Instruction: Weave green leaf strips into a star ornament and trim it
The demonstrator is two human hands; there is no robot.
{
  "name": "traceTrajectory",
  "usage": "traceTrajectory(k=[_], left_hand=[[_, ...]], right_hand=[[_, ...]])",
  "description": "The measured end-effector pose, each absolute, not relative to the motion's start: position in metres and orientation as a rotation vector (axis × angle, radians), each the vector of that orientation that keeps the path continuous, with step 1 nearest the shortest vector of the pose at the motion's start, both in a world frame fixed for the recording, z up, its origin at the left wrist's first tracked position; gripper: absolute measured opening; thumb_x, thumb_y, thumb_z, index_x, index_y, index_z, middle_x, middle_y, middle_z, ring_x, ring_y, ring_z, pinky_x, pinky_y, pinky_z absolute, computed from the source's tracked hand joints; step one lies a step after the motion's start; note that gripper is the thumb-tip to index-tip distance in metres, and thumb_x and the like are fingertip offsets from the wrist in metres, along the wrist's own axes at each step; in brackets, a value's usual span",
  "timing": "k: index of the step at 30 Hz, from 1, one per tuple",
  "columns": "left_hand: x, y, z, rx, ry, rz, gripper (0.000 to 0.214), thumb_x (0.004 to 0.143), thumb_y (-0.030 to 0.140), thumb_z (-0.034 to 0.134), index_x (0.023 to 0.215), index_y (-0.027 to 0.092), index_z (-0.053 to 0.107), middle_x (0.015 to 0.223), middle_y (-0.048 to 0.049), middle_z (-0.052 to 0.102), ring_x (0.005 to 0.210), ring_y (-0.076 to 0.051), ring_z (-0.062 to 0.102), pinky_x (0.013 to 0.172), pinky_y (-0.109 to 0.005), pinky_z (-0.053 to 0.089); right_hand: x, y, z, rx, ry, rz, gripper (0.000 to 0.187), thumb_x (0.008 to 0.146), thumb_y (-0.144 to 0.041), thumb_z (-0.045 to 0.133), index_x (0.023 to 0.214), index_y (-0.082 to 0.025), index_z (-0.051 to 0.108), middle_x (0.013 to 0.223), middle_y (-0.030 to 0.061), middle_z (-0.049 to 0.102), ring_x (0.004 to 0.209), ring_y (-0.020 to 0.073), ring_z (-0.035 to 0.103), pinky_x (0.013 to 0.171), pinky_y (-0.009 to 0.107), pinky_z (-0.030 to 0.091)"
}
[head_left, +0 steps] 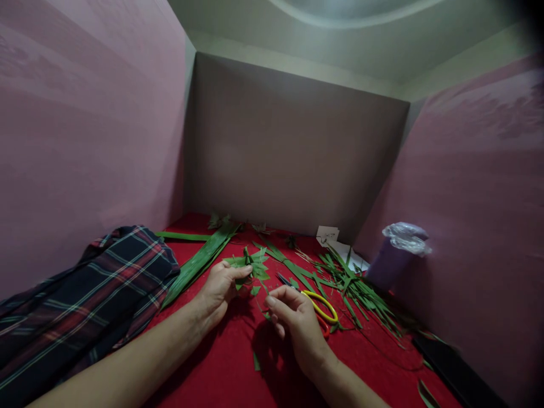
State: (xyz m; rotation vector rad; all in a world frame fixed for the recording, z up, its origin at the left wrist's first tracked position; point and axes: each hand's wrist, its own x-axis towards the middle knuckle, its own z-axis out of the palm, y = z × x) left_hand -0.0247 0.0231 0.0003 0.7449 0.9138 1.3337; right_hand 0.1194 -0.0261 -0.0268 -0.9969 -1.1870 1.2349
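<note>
My left hand (223, 286) is closed, thumb and fingers pinching a small bunch of green leaves (258, 264) above the red cloth. Close to its right, my right hand (293, 317) is also closed, with thumb and forefinger pressed together on a thin green strip (264, 288) that runs up toward the leaves. Its far end is hard to make out. Scissors (322, 305) with yellow and red handles lie on the cloth just behind my right hand, which partly hides them. Small leaf scraps (256, 361) lie below the hands.
Long green leaves (199, 263) lie at the left beside a plaid cloth (136, 266). Cut green strips (357, 283) are heaped at the right, near white papers (346, 254) and a purple container (389, 260) topped with clear plastic. A dark flat object (459, 368) lies front right. Walls enclose the red surface.
</note>
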Motion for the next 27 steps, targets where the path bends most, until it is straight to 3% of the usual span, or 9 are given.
traceTrajectory(k=[21,27], left_hand=[[-0.0258,0.0244,-0.0017,0.697,0.899,1.342,0.036,0.054,0.009,0.076,0.064,0.018,0.042,0.056,0.0024,0.060,0.049,-0.013,0.057,0.043,-0.023,0.044],[-0.0264,0.0262,-0.0004,0.645,0.858,1.233,0.019,0.056,0.006,0.071,0.063,0.014,0.055,0.061,-0.0023,0.064,0.050,-0.013,0.057,0.043,-0.024,0.047]], right_hand=[[0.1178,-0.0246,-0.0304,-1.066,-1.229,1.257,0.020,0.069,-0.031,0.066,0.065,-0.014,0.056,0.046,-0.0068,0.047,0.034,0.0034,0.034,0.035,0.015,0.025],[0.1176,-0.0234,-0.0317,-1.069,-1.185,1.253,0.022,0.066,-0.033,0.069,0.065,-0.015,0.057,0.046,-0.0066,0.048,0.034,0.0036,0.035,0.034,0.015,0.026]])
